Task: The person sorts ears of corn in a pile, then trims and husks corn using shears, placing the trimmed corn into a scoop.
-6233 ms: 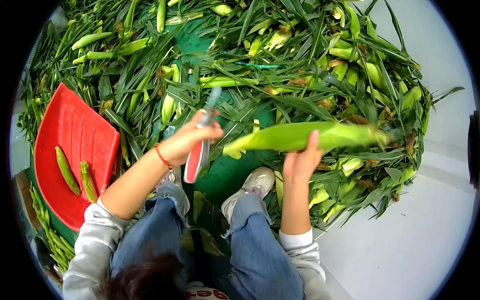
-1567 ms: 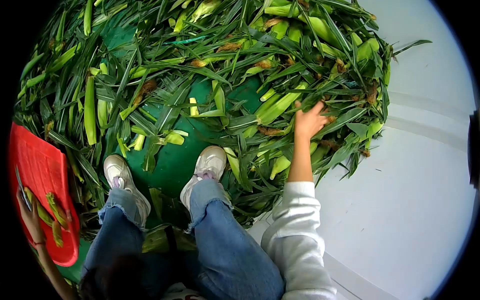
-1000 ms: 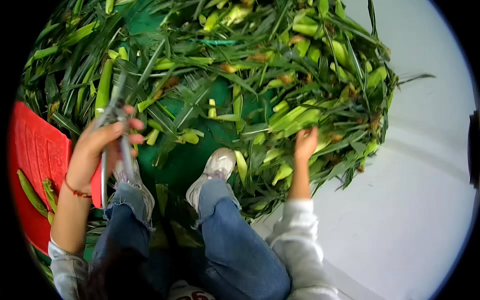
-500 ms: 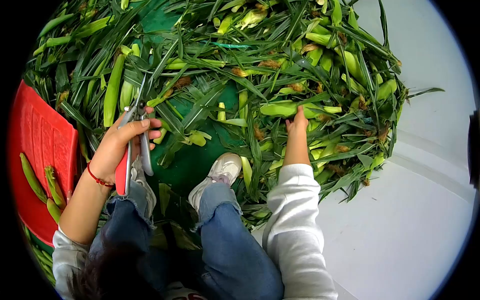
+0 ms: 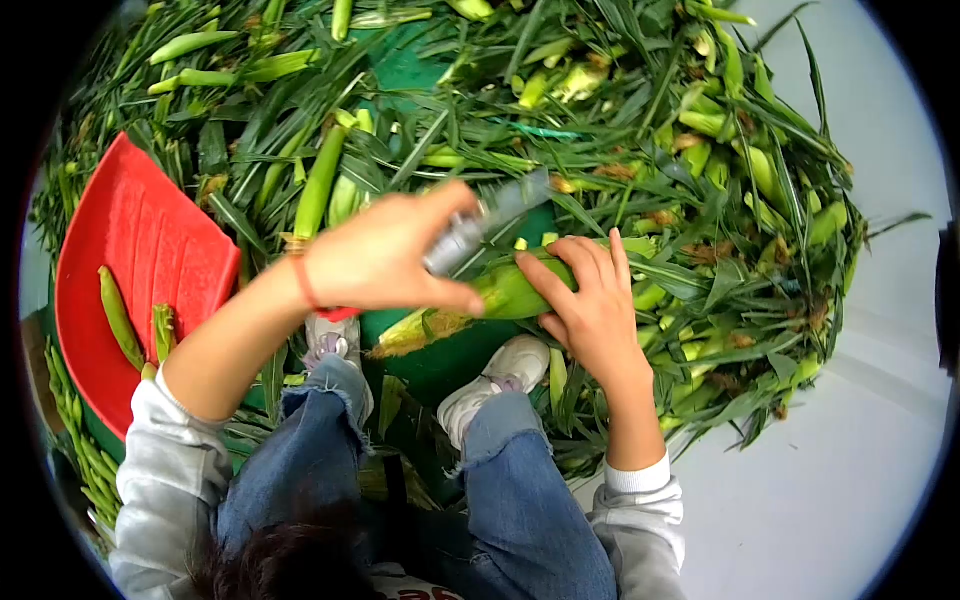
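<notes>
Here, in the head view, the person's right hand (image 5: 597, 305) has its fingers laid over a husked green ear of corn (image 5: 510, 290), with the thumb on the near side, so the hand is partly closed and has hold of it. The ear lies slanted in front of the person, above the green floor (image 5: 397, 65), its pale, brownish end pointing down to the left. The left hand (image 5: 390, 255) is curled around grey shears (image 5: 463, 240), its thumb reaching toward the ear; motion blurs this spot, so whether the blades are apart is hard to say, and the thumb seems to be at or just beside the husk. A red band (image 5: 303, 282) circles the left wrist. Beyond the hands spreads a heap of leaves and stalks (image 5: 640, 120). At the left sits a red scoop (image 5: 150, 230) with slender green pieces (image 5: 120, 318) in it, and more slim green pieces (image 5: 90, 455) lie just beside it. Below the ear is a white shoe (image 5: 490, 390).
</notes>
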A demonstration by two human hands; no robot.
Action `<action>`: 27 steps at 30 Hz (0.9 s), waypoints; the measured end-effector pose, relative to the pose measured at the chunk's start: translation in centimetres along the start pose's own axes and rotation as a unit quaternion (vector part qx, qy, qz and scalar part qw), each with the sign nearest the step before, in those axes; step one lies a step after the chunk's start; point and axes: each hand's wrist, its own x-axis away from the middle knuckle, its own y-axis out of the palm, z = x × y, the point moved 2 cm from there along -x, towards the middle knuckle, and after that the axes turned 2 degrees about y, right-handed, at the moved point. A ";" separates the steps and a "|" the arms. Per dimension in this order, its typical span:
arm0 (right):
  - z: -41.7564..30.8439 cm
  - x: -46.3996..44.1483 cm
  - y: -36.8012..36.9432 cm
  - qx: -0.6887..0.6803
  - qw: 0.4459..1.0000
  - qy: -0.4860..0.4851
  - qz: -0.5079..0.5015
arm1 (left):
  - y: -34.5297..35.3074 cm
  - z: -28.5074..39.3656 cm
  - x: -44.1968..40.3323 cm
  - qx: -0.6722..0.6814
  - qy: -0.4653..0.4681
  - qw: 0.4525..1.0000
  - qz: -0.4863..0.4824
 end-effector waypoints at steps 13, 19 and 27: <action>-0.2 1.2 7.8 -0.839 0.282 0.378 0.272 | 9.3 -4.7 1.0 0.300 -0.054 0.951 -0.057; 6.0 3.5 4.3 -0.742 0.340 0.349 0.461 | 7.0 -8.4 3.2 -0.214 -0.037 0.952 0.215; 1.3 2.9 4.5 -0.688 0.398 0.353 0.494 | 11.8 0.1 0.8 0.644 -0.239 0.715 -0.125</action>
